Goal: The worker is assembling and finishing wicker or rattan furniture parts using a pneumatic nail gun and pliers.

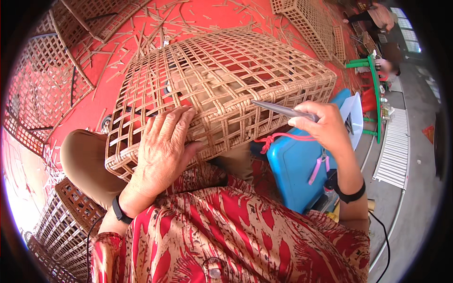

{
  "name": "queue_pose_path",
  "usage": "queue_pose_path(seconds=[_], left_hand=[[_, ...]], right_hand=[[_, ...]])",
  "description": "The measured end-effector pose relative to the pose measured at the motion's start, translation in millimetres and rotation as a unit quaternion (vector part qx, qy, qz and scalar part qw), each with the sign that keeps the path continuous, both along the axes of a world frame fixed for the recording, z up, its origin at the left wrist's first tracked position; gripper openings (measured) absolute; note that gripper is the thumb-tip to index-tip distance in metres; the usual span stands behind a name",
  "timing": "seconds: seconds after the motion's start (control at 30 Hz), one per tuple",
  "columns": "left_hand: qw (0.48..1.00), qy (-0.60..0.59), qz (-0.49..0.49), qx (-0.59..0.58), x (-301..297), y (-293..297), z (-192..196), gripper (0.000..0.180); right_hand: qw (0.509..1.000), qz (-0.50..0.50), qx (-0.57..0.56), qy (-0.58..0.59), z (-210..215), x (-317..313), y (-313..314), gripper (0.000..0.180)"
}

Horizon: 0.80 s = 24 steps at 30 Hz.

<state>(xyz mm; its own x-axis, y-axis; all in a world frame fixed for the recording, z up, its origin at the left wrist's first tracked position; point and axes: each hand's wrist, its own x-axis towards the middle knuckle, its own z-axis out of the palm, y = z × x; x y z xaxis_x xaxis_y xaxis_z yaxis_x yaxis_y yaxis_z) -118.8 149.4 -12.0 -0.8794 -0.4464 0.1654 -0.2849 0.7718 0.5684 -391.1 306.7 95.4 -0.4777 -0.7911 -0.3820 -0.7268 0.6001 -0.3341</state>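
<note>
Across my lap lies a large open-weave rattan basket (236, 61), its lattice turned up and its thick braided edge towards me. My left hand (163, 146) grips the near edge at the left, fingers stretched over the weave and the thumb on the side facing me. In my right hand (323, 125) is a grey tapered metal spike (278, 109), closed in the fingers near its thick end. Its point reaches left to the braided edge near the basket's middle; whether it goes in between the strands I cannot tell.
At my right stands a blue plastic box (292, 165) with a red cord (283, 137) and pink-handled snips (317, 170). More woven baskets (52, 80) stand left and far right (311, 28). Cane scraps litter the red floor (203, 16). Other people (377, 19) are at the far right.
</note>
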Motion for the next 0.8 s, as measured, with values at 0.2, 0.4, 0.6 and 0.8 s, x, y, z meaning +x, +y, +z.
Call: queue_pose_path(seconds=[0.2, 0.4, 0.6, 0.8], left_hand=[[1.000, 0.013, 0.001, -0.006, -1.2, 1.7, -0.5, 0.061], [1.000, 0.017, 0.012, -0.010, 2.8, 0.8, -0.9, 0.059], [0.998, 0.056, 0.025, 0.012, -0.9, 0.0, -4.1, 0.058], [0.998, 0.052, 0.032, -0.005, 1.9, -0.4, -5.6, 0.053]], right_hand=[[0.977, 0.131, -0.129, 0.109, -37.4, -15.9, 14.2, 0.027], [0.911, 0.309, -0.131, 0.241, -10.3, -21.5, -20.4, 0.027], [0.956, 0.020, -0.168, -0.240, -69.1, -26.1, 6.5, 0.028], [0.856, -0.219, -0.327, -0.335, -14.5, -27.8, -8.8, 0.031]])
